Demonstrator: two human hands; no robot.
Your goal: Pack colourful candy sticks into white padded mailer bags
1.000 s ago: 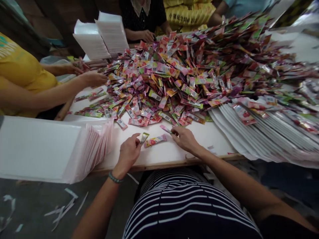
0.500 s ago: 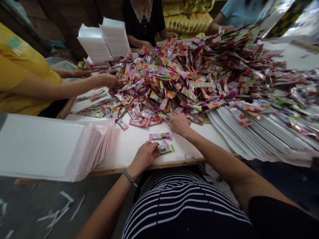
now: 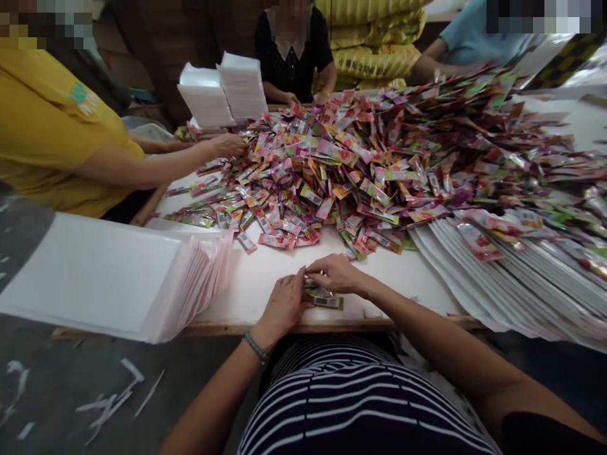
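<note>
On the white table in front of me lies a small group of flat, shiny sachets (image 3: 328, 303), one with a green end and a barcode. My left hand (image 3: 286, 301) is closed on their left ends. My right hand (image 3: 337, 273) comes in from the right, its fingers pinched on a sachet just above the group, its fingertips meeting those of my left hand. The fingers cover most of that sachet. Beyond my hands rises a large heap of pink, green and purple sachets (image 3: 327, 170).
White padded mailers (image 3: 95, 272) lie at left, more mailers (image 3: 512, 272) fan out at right under stray sachets. Upright white stacks (image 3: 208, 101) stand behind. A co-worker in a yellow shirt (image 3: 61, 126) reaches into the heap; two others stand across the table (image 3: 256, 272).
My right hand has drawn back from the heap's edge to my left hand. The lone pink-purple sachet no longer shows on the table. The view has shifted slightly.
</note>
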